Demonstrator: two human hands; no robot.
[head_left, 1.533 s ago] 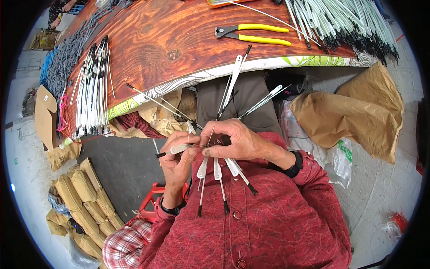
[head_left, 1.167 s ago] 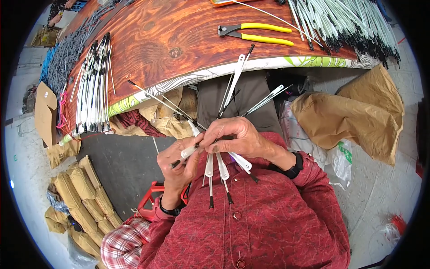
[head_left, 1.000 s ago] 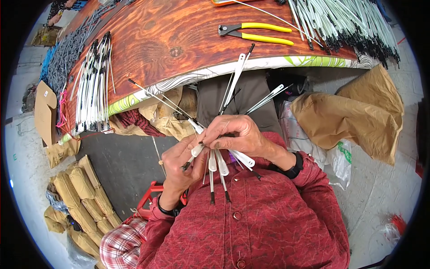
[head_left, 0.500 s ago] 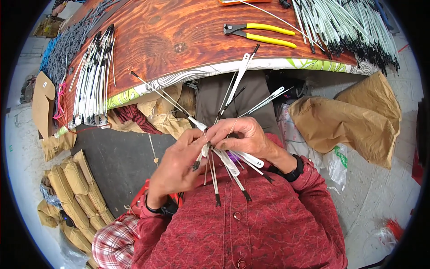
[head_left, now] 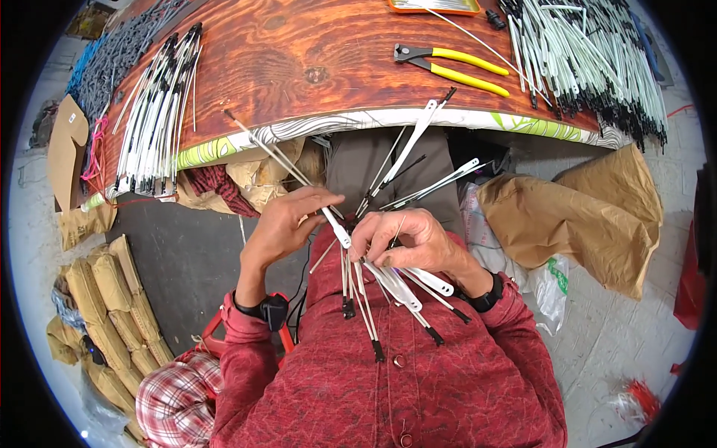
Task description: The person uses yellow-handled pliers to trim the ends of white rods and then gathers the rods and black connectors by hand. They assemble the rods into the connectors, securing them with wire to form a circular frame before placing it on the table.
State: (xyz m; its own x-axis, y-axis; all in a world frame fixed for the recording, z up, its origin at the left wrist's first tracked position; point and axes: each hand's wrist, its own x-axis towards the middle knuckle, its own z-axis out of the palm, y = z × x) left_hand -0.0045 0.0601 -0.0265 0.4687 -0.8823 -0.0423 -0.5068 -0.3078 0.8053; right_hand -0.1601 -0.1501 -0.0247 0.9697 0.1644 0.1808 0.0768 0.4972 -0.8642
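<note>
A: See any labels or writing?

B: On the cardboard flap (head_left: pixel 69 145), beside the table's (head_left: pixel 299 101) near left corner, a small white label, too small to read. On the clear plastic bag (head_left: pixel 553 287), below the table's right end, green printing. On the pale sack (head_left: pixel 470 211) close by, faint reddish marks, too blurred to read

A: And with the left hand (head_left: pixel 280 224), how far open?

B: Quite open, with fingers stretched forward together, thumb lower, a gap between. Poised at the upper end of a white strip (head_left: pixel 341 234) with holes near its tip. Hard to say whether touching or just clear

A: With the right hand (head_left: pixel 412 240)?

B: Pinched narrow between thumb and bent fingers, holding a cluster of rods (head_left: pixel 397 289) near its middle. Mostly hidden there by the fingers

A: Held where?

B: In front of the red jacket (head_left: pixel 448 381), just off the table's near edge. Spread like spokes, some toward that edge, others down across the jacket, with black tips

A: And on the table?

B: Toward the left edge, a bundle of black-and-white rods (head_left: pixel 157 112). Along the right edge, a bigger pile of pale rods (head_left: pixel 586 63). Left of that pile, yellow-handled pliers (head_left: pixel 455 69). At the far edge, an orange tray (head_left: pixel 448 11)
</note>
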